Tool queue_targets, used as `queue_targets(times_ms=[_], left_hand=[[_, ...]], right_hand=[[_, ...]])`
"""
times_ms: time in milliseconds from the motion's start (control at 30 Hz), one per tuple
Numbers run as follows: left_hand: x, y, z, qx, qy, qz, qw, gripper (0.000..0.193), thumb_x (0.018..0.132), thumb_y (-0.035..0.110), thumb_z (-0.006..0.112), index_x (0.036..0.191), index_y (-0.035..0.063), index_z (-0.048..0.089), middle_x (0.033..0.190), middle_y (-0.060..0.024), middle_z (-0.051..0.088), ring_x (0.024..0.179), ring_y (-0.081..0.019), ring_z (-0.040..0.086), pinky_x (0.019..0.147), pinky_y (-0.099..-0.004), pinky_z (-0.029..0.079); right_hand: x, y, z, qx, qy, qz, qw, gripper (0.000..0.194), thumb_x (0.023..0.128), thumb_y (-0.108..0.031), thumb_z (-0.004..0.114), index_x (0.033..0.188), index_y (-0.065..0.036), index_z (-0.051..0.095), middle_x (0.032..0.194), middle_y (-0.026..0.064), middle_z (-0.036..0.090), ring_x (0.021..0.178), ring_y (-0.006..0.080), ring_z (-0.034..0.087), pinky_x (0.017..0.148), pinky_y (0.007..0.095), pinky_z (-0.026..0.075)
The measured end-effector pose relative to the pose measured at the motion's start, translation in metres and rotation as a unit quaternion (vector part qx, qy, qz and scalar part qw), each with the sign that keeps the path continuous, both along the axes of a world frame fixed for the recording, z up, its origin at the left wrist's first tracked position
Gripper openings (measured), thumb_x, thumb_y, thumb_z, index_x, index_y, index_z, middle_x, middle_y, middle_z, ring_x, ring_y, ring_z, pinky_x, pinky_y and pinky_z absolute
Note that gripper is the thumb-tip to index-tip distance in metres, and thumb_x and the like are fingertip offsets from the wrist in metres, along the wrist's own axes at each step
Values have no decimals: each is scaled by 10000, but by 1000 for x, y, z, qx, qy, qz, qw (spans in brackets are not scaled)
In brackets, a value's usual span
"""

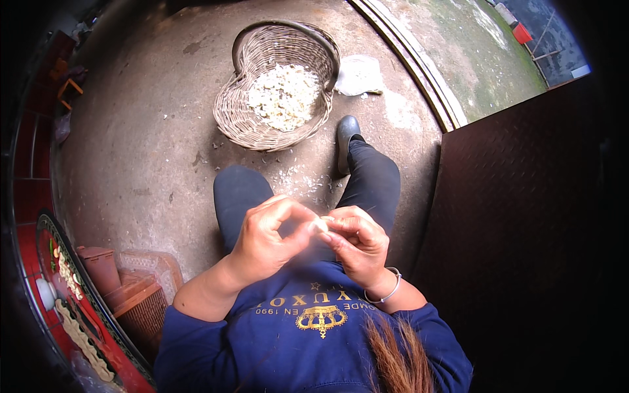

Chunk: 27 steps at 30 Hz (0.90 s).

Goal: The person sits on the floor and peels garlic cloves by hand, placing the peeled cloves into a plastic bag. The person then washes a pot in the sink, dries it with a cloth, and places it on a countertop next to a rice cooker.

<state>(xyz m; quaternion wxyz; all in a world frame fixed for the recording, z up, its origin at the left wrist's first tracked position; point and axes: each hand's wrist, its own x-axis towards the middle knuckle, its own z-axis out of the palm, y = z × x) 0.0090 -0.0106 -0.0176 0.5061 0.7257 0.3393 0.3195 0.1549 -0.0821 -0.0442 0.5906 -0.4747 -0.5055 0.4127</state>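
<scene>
My left hand point(272, 236) and my right hand point(361, 240) meet over my lap, fingertips almost touching. Between them they pinch a small pale piece point(321, 225) that looks like a garlic clove; the fingers partly cover it. A silvery bangle point(388, 292) circles the right wrist. Beyond my knees a wicker basket point(230, 110) with a thick arched handle rests on the floor. Inside it lies a heap of small whitish pieces point(285, 96), too fine to tell apart. To the basket's right is a white plastic bag point(360, 76), lying low on the concrete.
Pale flakes point(302, 182) litter the concrete floor point(132, 162) before my feet. At lower left stand a brown plastic chair point(147, 265) and a round-edged table point(105, 339) bearing food and a white bowl point(46, 294). A dark panel point(516, 221) rises close on my right, below a door sill point(417, 64).
</scene>
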Motion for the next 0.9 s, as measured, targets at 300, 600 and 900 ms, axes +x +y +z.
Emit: queue_targets(times_ms=[300, 600, 900], left_hand=[[-2, 3, 1, 25, -3, -12, 1000, 74, 667, 35, 631, 717, 25, 578, 705, -91, 589, 656, -213, 567, 615, -287, 434], [-2, 6, 2, 53, 16, -12, 998, 63, 665, 37, 622, 710, 33, 578, 668, -92, 580, 643, -241, 563, 623, -300, 430], [-2, 3, 1, 83, 41, 5, 996, 81, 666, 67, 632, 697, 42, 562, 662, -83, 574, 641, -248, 551, 653, -320, 411]], right_hand=[[0, 1, -1, -4, 9, 5, 1000, 151, 707, 91, 588, 849, 42, 566, 849, 111, 529, 751, 115, 520, 630, 193, 431], [-1, 2, 5, -90, 130, 25, 987, 103, 734, 57, 582, 834, 37, 564, 843, 90, 537, 513, 36, 445, 403, 148, 336], [-3, 4, -4, 6, 21, -18, 1000, 153, 709, 80, 598, 851, 45, 552, 851, 97, 524, 662, 72, 505, 531, 153, 404]])
